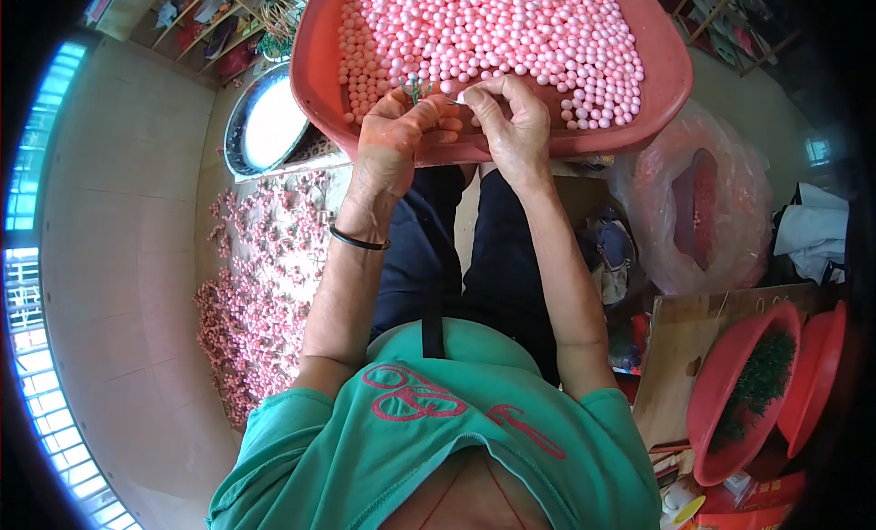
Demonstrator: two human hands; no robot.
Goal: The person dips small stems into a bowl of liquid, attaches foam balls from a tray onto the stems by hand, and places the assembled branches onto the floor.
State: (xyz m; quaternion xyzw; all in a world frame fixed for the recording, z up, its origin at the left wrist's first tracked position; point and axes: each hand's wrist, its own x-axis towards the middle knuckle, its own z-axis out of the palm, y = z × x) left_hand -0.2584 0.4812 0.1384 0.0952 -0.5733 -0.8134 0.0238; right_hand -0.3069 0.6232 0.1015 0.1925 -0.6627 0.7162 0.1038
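Note:
My left hand (pixel 399 133), its fingers stained orange, pinches a small green plastic stem sprig (pixel 415 89) with several branching tips. Close beside it, my right hand (pixel 516 128) is closed, thumb against forefinger, on a pale pink bead (pixel 462 98). A thin stem end reaches from the left fingers towards this bead; whether it sits inside the bead is too small to tell. Both hands are over the near rim of a large red basin (pixel 671 69), which holds a great many pink beads (pixel 493 28).
At the left stands a dark bowl of white stuff (pixel 276 124). Pink-beaded sprigs (pixel 246 347) are heaped on the floor below it. To the right are a clear plastic bag (pixel 657 229), cardboard (pixel 675 356) and a red basin (pixel 707 420) with green stems (pixel 762 375).

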